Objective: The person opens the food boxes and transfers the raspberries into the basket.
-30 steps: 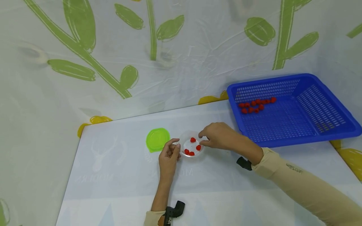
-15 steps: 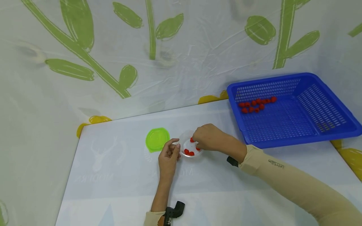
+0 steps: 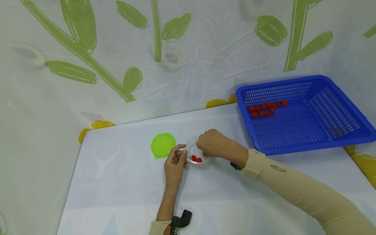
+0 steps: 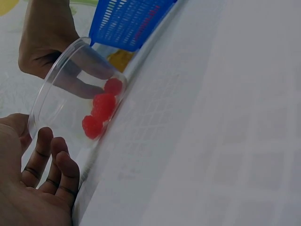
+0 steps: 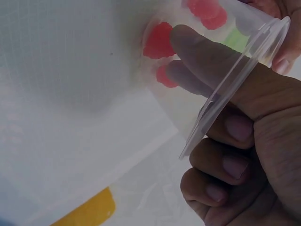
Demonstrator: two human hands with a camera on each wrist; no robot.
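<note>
A clear plastic cup point(image 3: 192, 143) stands on the table with several red raspberries point(image 3: 196, 159) at its bottom. My left hand point(image 3: 175, 161) holds the cup's rim from the left, its other fingers curled beside the wall. From the right, my right hand point(image 3: 212, 143) reaches into the cup with thumb and a finger. In the right wrist view, the tip of one finger point(image 5: 202, 47) touches a raspberry point(image 5: 159, 41), and the other tip meets a smaller one. Whether they pinch either is unclear. The remaining right-hand fingers are curled outside the rim point(image 5: 235, 89).
Behind and left of the cup lies a bright green lid point(image 3: 163, 146). On the right stands a blue plastic basket point(image 3: 296, 130), with several raspberries point(image 3: 267, 106) along its back left corner. A leaf-patterned sheet point(image 3: 211, 55) hangs at the table's back edge.
My right hand has moved left and into the cup, covering some raspberries that showed before. My left hand, the lid and the basket hold their places.
</note>
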